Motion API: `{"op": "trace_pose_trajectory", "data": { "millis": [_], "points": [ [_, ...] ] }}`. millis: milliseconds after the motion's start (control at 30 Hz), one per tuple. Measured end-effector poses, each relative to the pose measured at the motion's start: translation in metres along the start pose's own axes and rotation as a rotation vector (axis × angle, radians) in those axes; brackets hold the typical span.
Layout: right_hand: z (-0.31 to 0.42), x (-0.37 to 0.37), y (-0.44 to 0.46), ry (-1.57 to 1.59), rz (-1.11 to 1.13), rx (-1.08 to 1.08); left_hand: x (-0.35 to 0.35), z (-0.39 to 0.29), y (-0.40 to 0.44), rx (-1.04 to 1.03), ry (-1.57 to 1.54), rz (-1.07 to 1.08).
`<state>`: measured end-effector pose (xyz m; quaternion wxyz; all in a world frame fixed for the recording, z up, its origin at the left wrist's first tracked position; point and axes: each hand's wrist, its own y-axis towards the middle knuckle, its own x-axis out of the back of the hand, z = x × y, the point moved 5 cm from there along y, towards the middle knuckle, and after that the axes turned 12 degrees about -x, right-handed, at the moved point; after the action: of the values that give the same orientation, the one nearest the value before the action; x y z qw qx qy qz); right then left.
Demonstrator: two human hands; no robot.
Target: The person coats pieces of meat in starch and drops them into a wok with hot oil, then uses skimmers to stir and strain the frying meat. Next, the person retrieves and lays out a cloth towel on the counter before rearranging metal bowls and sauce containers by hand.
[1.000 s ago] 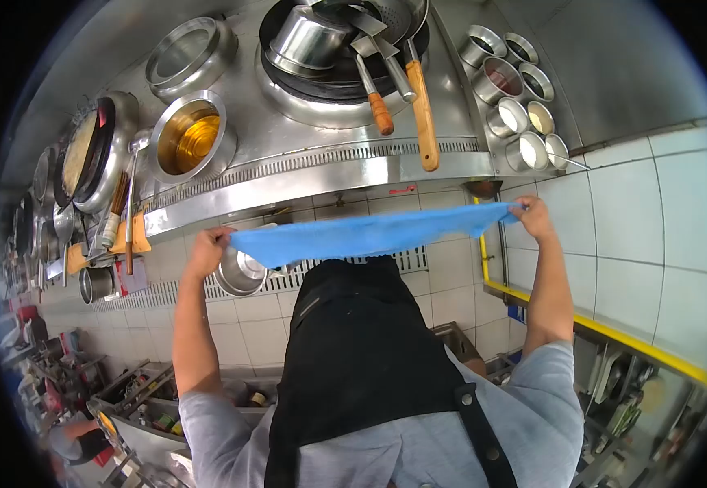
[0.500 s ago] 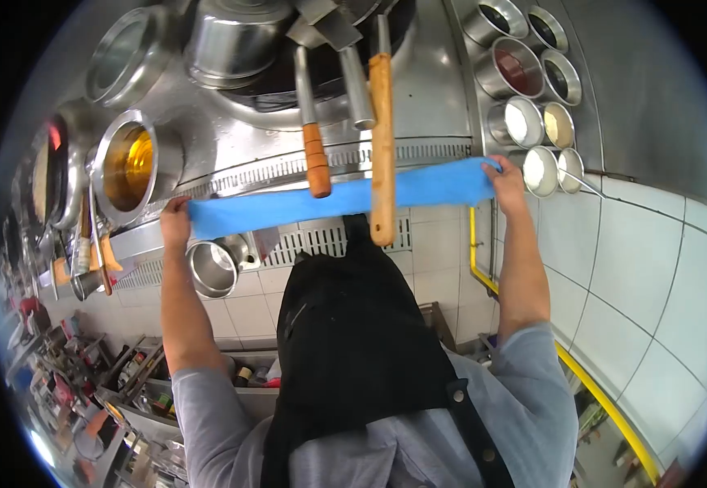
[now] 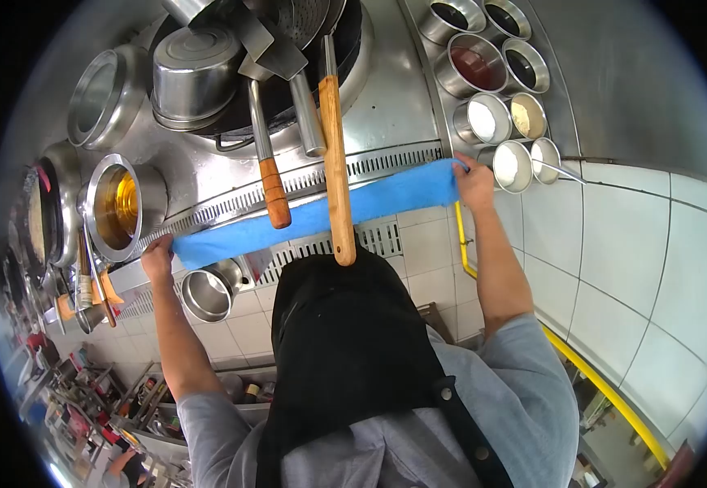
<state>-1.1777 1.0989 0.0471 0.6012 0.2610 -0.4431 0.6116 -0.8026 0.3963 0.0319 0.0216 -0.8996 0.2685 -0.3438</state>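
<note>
A folded blue cloth (image 3: 247, 236) is stretched in a long strip along the stove's front edge, passing beneath two wooden handles. My left hand (image 3: 158, 259) grips its left end, fingers closed on it. At the other end my right hand (image 3: 474, 184) pinches the cloth's corner, near the seasoning pots. The long pale wooden handle (image 3: 336, 171) and the shorter turned wooden handle (image 3: 274, 193) jut out over the strip from the wok (image 3: 231, 146). Whether the cloth lies on the edge or hangs just above it, I cannot tell.
An upturned metal pot (image 3: 196, 73), a spatula (image 3: 282, 58) and a strainer (image 3: 303, 20) rest in the wok. Left stands a pot of yellow oil (image 3: 117, 203). Seasoning pots (image 3: 483, 118) line the right side. A metal pot (image 3: 207, 294) sits lower, and a yellow pipe (image 3: 605, 398) runs along the wall.
The view has shifted and tilted, so the stove and pots appear further left. Both hands keep hold of the cloth, which now slopes more, its left end lower in view.
</note>
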Motion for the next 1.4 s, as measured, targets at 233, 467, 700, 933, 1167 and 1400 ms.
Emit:
{"op": "trace_pose_trajectory", "data": {
  "millis": [233,467,700,933,1167,1400],
  "points": [
    [0.004,0.031,0.018,0.210,-0.054,0.007,0.013,0.007,0.024,-0.038,-0.179,0.008],
    [0.004,-0.003,0.027,0.334,0.090,-0.212,-0.027,0.016,0.003,-0.020,-0.305,0.149],
    [-0.001,-0.011,-0.006,0.183,0.190,-0.045,-0.030,0.027,-0.016,-0.426,0.466,-0.016],
    [0.017,0.022,-0.009,0.480,0.305,-0.117,-0.023,0.026,-0.009,-0.425,0.410,0.039],
    [-0.020,0.025,-0.027,0.581,0.385,-0.077,0.022,0.015,-0.040,-0.112,-0.125,0.207],
    [-0.066,-0.013,-0.030,0.200,0.165,-0.044,0.000,0.065,-0.019,-0.381,0.380,0.207]
  ]
}}
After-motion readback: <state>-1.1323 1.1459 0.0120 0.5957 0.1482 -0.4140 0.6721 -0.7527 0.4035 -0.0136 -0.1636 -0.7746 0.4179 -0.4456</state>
